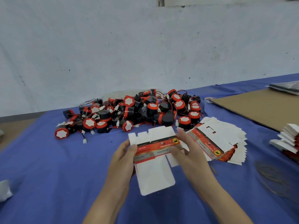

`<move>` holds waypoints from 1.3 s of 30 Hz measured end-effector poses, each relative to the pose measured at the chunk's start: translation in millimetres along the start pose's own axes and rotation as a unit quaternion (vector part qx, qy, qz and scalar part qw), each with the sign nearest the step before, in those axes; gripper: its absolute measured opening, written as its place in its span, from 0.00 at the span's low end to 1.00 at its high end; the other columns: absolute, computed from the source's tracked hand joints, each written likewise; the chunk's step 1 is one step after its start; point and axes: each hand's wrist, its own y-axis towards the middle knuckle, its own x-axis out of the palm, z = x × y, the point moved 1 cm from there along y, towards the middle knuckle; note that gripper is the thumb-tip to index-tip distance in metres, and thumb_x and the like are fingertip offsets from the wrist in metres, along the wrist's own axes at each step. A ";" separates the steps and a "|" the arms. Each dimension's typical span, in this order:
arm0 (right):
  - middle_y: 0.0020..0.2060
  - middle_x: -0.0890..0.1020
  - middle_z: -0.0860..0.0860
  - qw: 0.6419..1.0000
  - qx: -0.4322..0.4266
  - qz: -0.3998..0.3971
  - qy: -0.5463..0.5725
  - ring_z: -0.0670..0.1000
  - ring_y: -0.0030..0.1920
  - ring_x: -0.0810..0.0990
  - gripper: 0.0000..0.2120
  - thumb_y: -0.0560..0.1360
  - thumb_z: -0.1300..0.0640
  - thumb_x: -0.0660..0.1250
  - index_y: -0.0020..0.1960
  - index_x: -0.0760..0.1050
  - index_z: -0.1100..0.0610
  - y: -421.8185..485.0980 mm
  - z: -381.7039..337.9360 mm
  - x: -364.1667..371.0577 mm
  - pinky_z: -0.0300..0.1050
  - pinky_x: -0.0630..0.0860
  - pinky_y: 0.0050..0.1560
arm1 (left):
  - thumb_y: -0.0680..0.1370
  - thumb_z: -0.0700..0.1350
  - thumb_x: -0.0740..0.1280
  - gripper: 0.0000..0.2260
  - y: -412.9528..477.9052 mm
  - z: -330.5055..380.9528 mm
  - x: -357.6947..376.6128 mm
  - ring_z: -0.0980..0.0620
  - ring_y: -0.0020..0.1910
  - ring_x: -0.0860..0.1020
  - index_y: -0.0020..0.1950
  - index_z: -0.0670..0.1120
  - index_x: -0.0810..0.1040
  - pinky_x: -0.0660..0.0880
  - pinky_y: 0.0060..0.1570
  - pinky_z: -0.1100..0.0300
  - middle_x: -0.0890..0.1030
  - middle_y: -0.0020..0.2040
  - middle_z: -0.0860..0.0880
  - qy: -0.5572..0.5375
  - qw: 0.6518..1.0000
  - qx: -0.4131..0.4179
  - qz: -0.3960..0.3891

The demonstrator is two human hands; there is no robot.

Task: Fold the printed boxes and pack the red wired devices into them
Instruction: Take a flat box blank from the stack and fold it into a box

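Box point(154, 168) — flat printed card, glossy red band, white flaps — held over table point(48, 159) near front edge, likely for creasing panels open. Left hand point(123, 155) pinches left edge; right hand point(187, 147) grips right end, fingers curled over print. Stack point(218, 143) of flat boxes fanned just right, within reach. Devices point(137, 110) — round, red-rimmed, black-bodied, thin wires — heaped behind on blue cloth.

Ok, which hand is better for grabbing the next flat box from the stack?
The right hand: the stack lies just beside it, on its side of the box both hands hold. The left hand would probably have to reach across.
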 end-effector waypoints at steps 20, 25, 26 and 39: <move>0.60 0.75 0.27 0.992 -0.083 -0.066 -0.066 0.30 0.63 0.72 0.36 0.71 0.40 0.71 0.62 0.51 0.14 -16.7 0.2 17.0 0.25 0.74 0.52 | 0.78 0.62 0.63 0.07 -13.5 0.6 9.8 0.61 0.41 0.83 0.49 0.63 0.79 0.74 0.42 0.58 0.84 0.43 0.59 0.022 1.000 0.017 -0.009; 0.67 0.66 0.27 0.988 -0.075 -0.111 -0.072 0.30 0.67 0.68 0.47 0.72 0.38 0.71 0.79 0.42 0.33 -22.9 2.4 22.9 0.33 0.74 0.62 | 0.62 0.73 0.66 0.26 -22.5 1.6 26.3 0.57 0.50 0.84 0.54 0.62 0.79 0.79 0.53 0.52 0.85 0.48 0.58 -0.010 0.997 0.022 -0.073; 0.68 0.64 0.27 0.986 -0.073 -0.126 -0.082 0.29 0.67 0.67 0.47 0.73 0.43 0.69 0.80 0.41 0.38 -24.4 3.0 24.6 0.30 0.72 0.62 | 0.63 0.73 0.67 0.25 -25.9 2.1 30.6 0.56 0.52 0.84 0.55 0.63 0.79 0.79 0.53 0.55 0.85 0.50 0.57 -0.014 0.995 0.029 -0.094; 0.70 0.62 0.24 0.975 -0.124 -0.075 -0.168 0.27 0.68 0.64 0.33 0.84 0.58 0.58 0.79 0.47 0.33 -19.4 16.7 25.8 0.20 0.65 0.58 | 0.67 0.63 0.69 0.20 -27.9 3.2 32.2 0.66 0.50 0.81 0.58 0.66 0.74 0.76 0.41 0.74 0.82 0.51 0.67 0.017 0.992 0.097 -0.076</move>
